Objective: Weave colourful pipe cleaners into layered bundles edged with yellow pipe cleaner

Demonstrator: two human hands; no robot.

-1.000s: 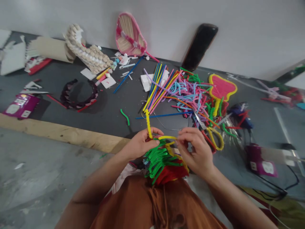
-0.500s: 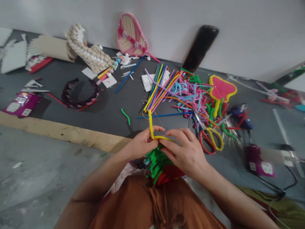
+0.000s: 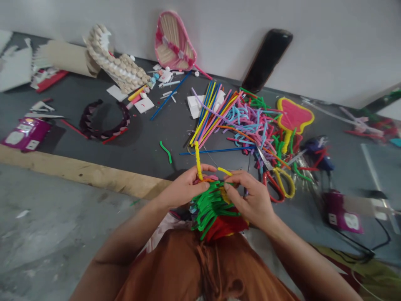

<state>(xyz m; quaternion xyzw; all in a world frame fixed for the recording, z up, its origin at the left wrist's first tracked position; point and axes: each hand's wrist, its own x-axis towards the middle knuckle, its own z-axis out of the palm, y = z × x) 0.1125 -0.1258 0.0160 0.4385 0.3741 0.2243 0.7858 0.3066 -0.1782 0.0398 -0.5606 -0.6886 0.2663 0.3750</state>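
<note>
Between my hands, close to my lap, is a pipe-cleaner craft piece (image 3: pixel 208 209) with a bushy green fringe over a red part. My left hand (image 3: pixel 184 188) grips its left upper edge, thumb on the green and fingers behind. A yellow pipe cleaner (image 3: pixel 198 161) stands up by the left fingers, its surface bumpy. At the other edge, my right hand (image 3: pixel 255 194) is closed with thumb and index finger on the craft piece. A short yellow end (image 3: pixel 224 171) pokes out above the right fingertips. What lies behind the fringe is mostly hidden.
Beyond my hands lie straight pipe cleaners (image 3: pixel 206 113) and a tangle of cut ones (image 3: pixel 247 121). Scissors (image 3: pixel 278 179) rest beside my right hand. Further off are a dark braided headband (image 3: pixel 106 133), a pink fan (image 3: pixel 175 42), a leaning phone (image 3: pixel 267 58) and a pink-yellow shape (image 3: pixel 294 115).
My right hand has shifted slightly right and lower, its fingers off the yellow strand's middle. More of the green fringe and red part shows. My left hand keeps its grip.
</note>
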